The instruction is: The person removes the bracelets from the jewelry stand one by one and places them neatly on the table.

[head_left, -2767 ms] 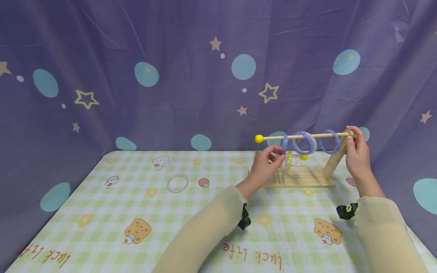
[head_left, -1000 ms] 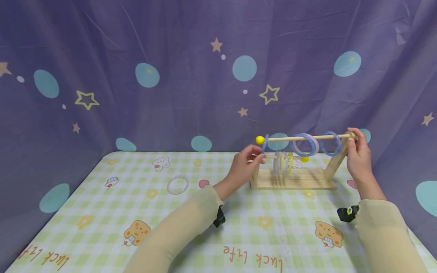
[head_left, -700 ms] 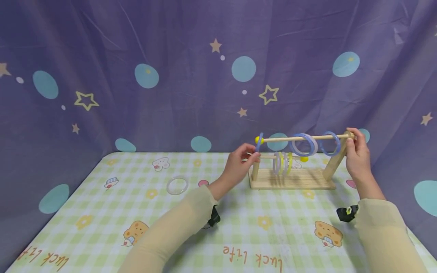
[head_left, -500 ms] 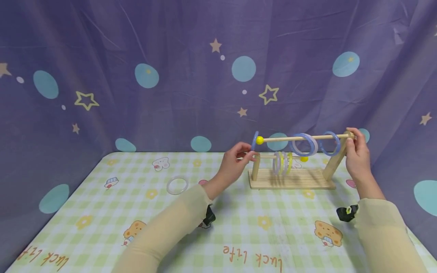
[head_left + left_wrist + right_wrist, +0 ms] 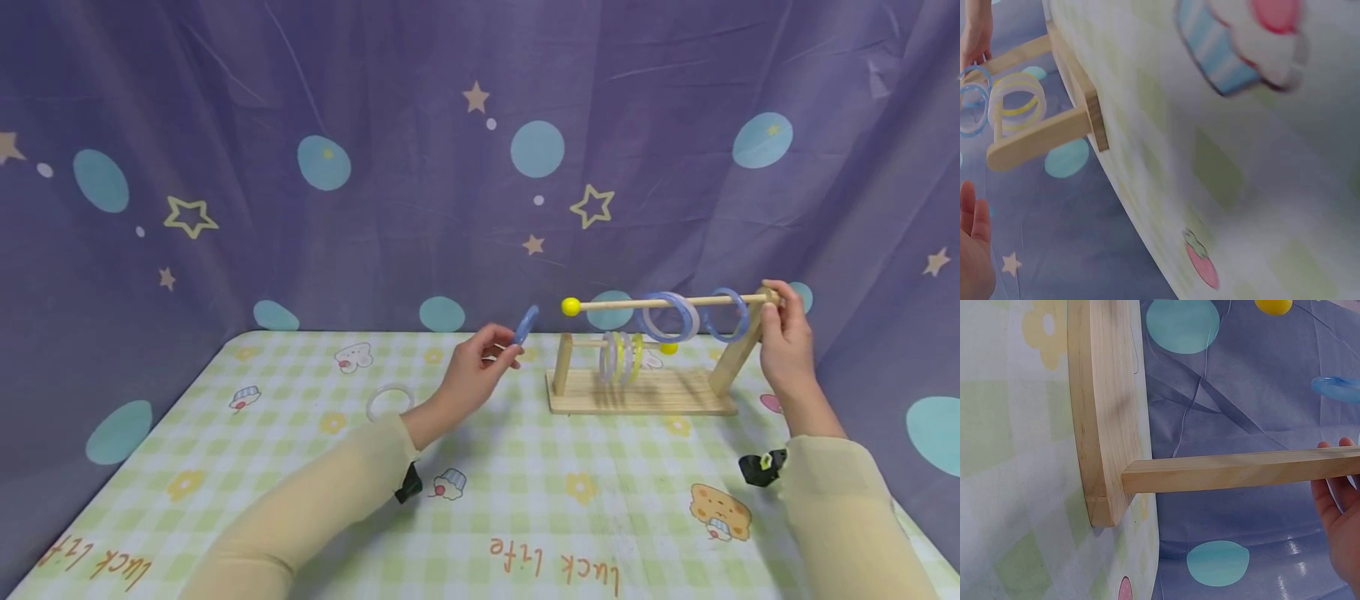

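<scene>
My left hand pinches a blue bangle between thumb and fingers, in the air left of a wooden bangle stand. In the left wrist view, part of the left hand shows at the edge, and the bangle it pinches is out of sight. My right hand grips the top of the stand's tall slanted post. Blue and pale lilac bangles hang on the upper rod, which ends in a yellow ball. Yellow and whitish bangles hang on the lower rod.
A translucent whitish bangle lies flat on the checked tablecloth, partly behind the left forearm. The stand's short post rises at its left end. A purple curtain hangs behind the table.
My left hand has slid the blue bangle leftward along the upper rod, off over the yellow ball, and carried it further left. The right hand stays on the post.
</scene>
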`<state>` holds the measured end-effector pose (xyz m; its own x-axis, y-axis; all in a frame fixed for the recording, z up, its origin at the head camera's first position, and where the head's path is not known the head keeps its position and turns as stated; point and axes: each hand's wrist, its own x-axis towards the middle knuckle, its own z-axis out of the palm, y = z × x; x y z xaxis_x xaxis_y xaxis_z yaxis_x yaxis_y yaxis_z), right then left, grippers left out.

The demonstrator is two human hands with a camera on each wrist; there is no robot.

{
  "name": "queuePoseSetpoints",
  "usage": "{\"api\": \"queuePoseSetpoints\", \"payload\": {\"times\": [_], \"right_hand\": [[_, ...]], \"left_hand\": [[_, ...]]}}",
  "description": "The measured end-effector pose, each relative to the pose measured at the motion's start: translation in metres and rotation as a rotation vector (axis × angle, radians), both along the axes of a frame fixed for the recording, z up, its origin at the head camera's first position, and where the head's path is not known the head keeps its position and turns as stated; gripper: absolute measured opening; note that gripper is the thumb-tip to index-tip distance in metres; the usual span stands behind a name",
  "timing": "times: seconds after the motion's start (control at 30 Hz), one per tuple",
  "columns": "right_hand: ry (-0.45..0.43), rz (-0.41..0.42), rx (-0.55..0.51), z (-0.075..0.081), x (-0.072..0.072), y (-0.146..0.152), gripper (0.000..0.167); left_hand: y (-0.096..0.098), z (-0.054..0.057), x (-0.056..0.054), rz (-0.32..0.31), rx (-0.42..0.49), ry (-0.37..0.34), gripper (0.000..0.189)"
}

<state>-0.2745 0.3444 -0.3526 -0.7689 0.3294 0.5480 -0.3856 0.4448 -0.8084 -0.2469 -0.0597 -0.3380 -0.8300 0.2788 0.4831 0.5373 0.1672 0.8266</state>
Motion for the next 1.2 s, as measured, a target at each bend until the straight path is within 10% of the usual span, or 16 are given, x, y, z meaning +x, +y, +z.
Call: {"api": "queuePoseSetpoints", "payload": {"times": [0.2,0.4,0.8,1.2], "right_hand": [[-0.003,-0.010,-0.003,-0.001,-0.001,0.001,0.037],[-0.004,-0.007,0.002,0.000,0.000,0.000,0.037],[-0.006,-0.018,0.015,0.003,0.001,-0.002,0.036],[-0.008,-0.006,-0.010,0.001,0.000,0.000,0.037]], "left_hand": [[-0.021,0.002,0.003,0.032,0.010,0.001,0.012],[-0.046,-0.018,-0.017,0.112,0.011,-0.003,0.013],[-0.087,-0.028,-0.025,0.246,-0.158,0.152,0.012],[-0.115,-0.029,-0.034,0.221,-0.310,0.130,0.011]]}}
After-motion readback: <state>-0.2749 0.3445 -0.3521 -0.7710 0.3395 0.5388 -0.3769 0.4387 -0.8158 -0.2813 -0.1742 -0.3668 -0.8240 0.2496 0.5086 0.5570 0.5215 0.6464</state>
